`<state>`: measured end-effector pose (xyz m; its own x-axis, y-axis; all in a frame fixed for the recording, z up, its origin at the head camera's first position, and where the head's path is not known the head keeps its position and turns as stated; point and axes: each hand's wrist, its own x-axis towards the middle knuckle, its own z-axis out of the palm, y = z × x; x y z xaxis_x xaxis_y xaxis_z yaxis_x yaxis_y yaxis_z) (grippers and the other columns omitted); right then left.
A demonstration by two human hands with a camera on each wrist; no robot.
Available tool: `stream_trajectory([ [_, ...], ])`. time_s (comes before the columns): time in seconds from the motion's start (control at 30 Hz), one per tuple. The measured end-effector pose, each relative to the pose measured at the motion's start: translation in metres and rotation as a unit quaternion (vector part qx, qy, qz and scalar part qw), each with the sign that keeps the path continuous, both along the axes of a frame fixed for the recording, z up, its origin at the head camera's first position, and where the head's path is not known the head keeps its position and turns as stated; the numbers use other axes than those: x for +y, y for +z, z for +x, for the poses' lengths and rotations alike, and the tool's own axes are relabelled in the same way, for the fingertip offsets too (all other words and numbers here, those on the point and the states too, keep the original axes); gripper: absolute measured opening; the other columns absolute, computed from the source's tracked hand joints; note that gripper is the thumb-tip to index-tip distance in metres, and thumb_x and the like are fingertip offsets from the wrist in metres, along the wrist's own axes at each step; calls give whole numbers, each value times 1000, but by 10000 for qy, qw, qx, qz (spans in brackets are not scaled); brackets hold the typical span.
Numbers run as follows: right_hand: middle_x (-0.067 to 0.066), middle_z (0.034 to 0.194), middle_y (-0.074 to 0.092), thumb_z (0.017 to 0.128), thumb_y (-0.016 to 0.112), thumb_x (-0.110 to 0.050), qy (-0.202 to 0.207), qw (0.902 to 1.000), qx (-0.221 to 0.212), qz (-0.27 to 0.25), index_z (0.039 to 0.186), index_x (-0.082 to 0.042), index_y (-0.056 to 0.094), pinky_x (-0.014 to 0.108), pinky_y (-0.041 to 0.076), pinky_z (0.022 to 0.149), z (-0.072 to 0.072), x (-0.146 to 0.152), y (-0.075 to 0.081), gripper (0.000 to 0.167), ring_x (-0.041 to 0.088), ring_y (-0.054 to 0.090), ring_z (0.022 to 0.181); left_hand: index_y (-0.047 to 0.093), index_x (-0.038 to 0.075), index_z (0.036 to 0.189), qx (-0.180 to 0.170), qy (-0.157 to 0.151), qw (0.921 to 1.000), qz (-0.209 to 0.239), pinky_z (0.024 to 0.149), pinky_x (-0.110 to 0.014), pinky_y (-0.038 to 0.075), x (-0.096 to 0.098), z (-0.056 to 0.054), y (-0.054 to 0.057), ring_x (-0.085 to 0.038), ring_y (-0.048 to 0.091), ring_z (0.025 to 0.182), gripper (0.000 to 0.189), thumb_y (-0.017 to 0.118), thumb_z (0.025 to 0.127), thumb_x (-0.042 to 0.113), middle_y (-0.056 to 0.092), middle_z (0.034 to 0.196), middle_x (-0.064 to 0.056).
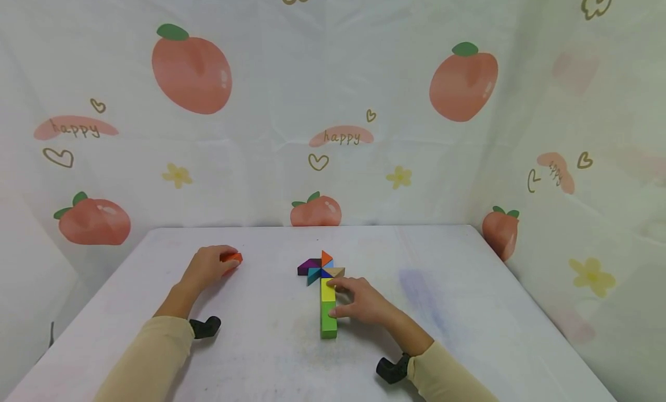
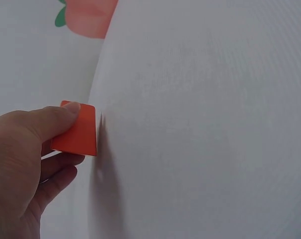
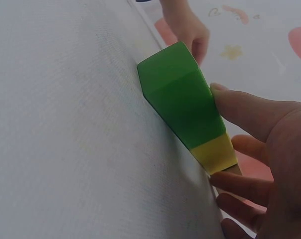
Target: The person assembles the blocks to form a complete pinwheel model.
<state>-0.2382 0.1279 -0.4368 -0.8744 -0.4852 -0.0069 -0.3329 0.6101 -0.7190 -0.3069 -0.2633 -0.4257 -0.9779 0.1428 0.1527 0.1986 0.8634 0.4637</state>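
Note:
My left hand (image 1: 207, 266) pinches an orange block (image 2: 81, 132) between thumb and fingers, just above the table's left part. My right hand (image 1: 366, 302) touches two blocks that lie end to end: the forefinger rests on the yellow block (image 1: 327, 292), the thumb on the green block (image 1: 329, 325). In the right wrist view the green block's end (image 3: 173, 79) faces the camera. Beyond the yellow block, small pieces form a pinwheel shape: a purple piece (image 1: 309, 267), a teal triangle (image 1: 313, 275), an orange triangle (image 1: 326, 259), a tan piece (image 1: 338, 272) and blue pieces (image 1: 326, 273).
All the blocks lie on a white table (image 1: 260, 332), with a faint purple stain (image 1: 424, 292) to the right. A white cloth (image 1: 270, 101) with printed peaches hangs behind the table and along its right side. Black devices (image 1: 393, 368) sit at both wrists.

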Motion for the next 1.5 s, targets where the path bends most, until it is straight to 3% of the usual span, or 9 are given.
stream_trajectory([
  [0.9,4,125,59,81,79,-37,59,10000,45,-64,135,-17,56,55,34,104,-1,0,-1,62,30,42,123,69,6,117,567,-404,9967,427,85,-47,51,38,0,8,-29,56,96,29,71,89,14,66,107,-11],
  [1.5,3,125,59,81,79,-37,42,10000,23,4,136,-18,56,55,35,104,-2,0,-2,63,30,42,123,71,7,113,972,-899,9902,436,80,-41,54,66,13,8,-26,58,94,29,76,85,12,69,106,-7],
])
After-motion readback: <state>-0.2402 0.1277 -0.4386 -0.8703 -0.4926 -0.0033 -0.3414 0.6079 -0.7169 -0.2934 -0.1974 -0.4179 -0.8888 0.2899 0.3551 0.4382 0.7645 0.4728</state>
